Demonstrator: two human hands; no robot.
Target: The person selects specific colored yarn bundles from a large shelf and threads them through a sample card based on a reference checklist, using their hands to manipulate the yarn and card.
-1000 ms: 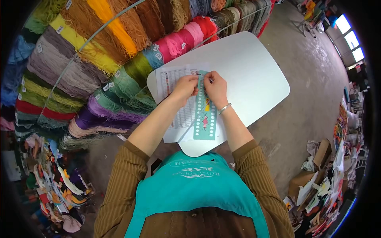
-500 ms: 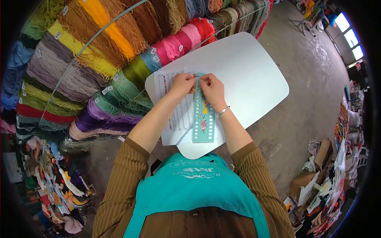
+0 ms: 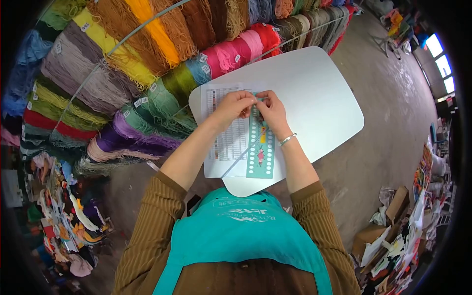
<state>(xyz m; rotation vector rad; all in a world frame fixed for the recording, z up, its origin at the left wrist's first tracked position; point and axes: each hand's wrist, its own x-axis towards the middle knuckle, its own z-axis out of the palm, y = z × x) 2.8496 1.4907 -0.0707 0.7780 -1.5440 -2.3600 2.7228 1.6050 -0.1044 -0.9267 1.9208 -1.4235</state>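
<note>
A teal thread card point(image 3: 256, 169) with rows of white holes and a printed flower lies lengthwise on the white table. Over its top end, my left hand point(image 3: 237, 105) and my right hand point(image 3: 272, 112) meet with their fingertips pinched together. A grey-blue thread point(image 3: 239, 159) runs from beneath my fingers, slanting down across the card to the lower left. Both hands appear closed on this thread, though the fingers hide the exact spot. Beneath the left forearm is a printed chart sheet point(image 3: 228, 140), partly covered by the card.
The white table point(image 3: 314, 108) has rounded corners. Racks of coloured yarn hanks point(image 3: 142, 115) with number tags stand close at its left and back. Piles of scraps lie at lower left point(image 3: 73, 221), and a cardboard box point(image 3: 371, 236) stands at lower right.
The table, card and racks appear shifted slightly right as the view moved. My left fingertips have come closer to the right ones, and more of the thread shows across the card.
</note>
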